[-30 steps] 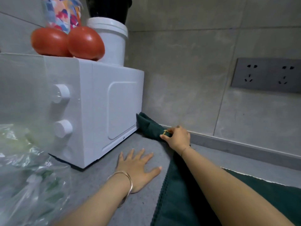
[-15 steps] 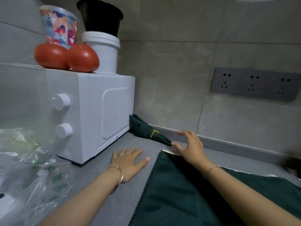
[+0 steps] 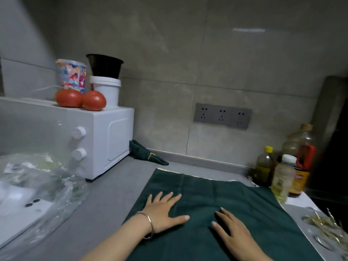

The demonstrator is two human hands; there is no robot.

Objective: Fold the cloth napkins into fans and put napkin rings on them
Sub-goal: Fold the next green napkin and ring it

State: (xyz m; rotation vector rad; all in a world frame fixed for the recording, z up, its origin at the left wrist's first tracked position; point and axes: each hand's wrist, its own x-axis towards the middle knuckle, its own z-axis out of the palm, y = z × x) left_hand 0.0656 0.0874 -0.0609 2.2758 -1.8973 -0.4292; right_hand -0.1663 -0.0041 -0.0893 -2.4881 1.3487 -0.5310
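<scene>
Grey stone countertop [image 3: 113,194]: flat dark-green cloth napkin [image 3: 244,204] under both hands. Left hand [image 3: 162,210] and right hand [image 3: 233,230] lie flat, fingers spread, grasping nothing. Folded dark-green napkin in gold ring [image 3: 148,154] well apart, beside white microwave [image 3: 105,140].

Deep green over the flat napkin [image 3: 235,200] at 6 o'clock. Same deep green on the folded napkin [image 3: 140,151] off its 10 o'clock corner, banded by a gold ring [image 3: 150,156]. Plain grey for the surface [image 3: 105,200], mottled grey-beige for the wall tiles [image 3: 188,53], darker grey for the socket strip [image 3: 223,115]. At 9 o'clock, a white oven [image 3: 113,140] under two red tomatoes [image 3: 68,97], a cup [image 3: 71,76] patterned in blue, orange, pink and white, a white tub [image 3: 106,89], a black pot [image 3: 105,65]. At 4 o'clock, a yellow-capped bottle [image 3: 263,166] beside a white-capped bottle [image 3: 282,178].
</scene>
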